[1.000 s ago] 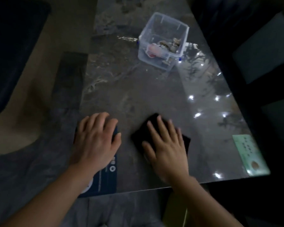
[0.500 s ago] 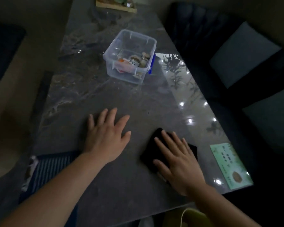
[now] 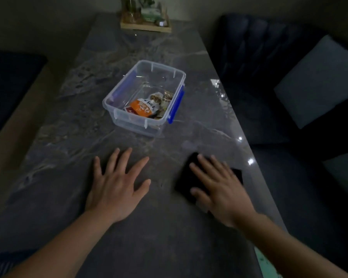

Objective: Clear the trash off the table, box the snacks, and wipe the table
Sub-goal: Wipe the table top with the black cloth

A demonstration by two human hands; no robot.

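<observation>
My right hand (image 3: 219, 189) lies flat on a dark cloth (image 3: 186, 183), pressing it against the grey marble table (image 3: 72, 141) near the right edge. My left hand (image 3: 117, 183) rests palm down on the bare tabletop, fingers spread, holding nothing. Beyond both hands stands a clear plastic box (image 3: 129, 119) with blue side clips and no lid. Inside it lie snack packets (image 3: 144, 107), one orange and white.
A wooden tray (image 3: 146, 28) with a plant and small items stands at the table's far end. A dark sofa with a grey cushion (image 3: 317, 81) runs along the right. A green card (image 3: 266, 265) shows at the near right edge, a striped dark mat (image 3: 0, 263) at bottom left.
My view has tilted up along the table. Both hands have slid forward toward the box, the right one pushing the cloth with it. The left hand came off the blue mat.
</observation>
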